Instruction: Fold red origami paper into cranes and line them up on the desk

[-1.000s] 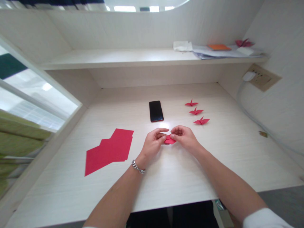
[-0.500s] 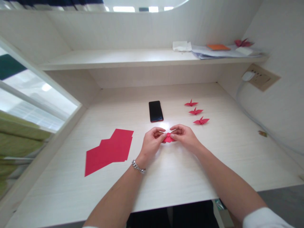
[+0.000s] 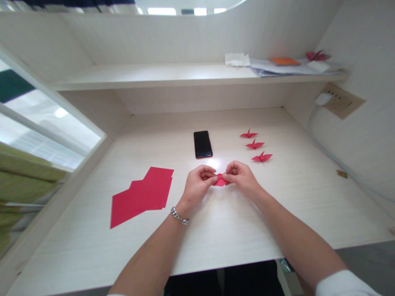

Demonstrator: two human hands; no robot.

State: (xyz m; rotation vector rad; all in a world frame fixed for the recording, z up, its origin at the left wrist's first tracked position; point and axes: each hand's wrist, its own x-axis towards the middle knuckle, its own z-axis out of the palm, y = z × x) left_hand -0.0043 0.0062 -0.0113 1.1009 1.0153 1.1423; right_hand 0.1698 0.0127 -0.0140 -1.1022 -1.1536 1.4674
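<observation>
Together, left grip point(image 3: 198, 183), right grip point(image 3: 242, 176), pinching folded red paper point(image 3: 220, 181)

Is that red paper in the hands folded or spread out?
Folded: the held paper has angled edges and looks much smaller than the flat red sheets.

A black phone point(image 3: 203, 144) lies mid-frame; white papers point(image 3: 266, 68) and a wall socket point(image 3: 345, 102) appear upper right, green fabric point(image 3: 27, 172) lower left.
</observation>
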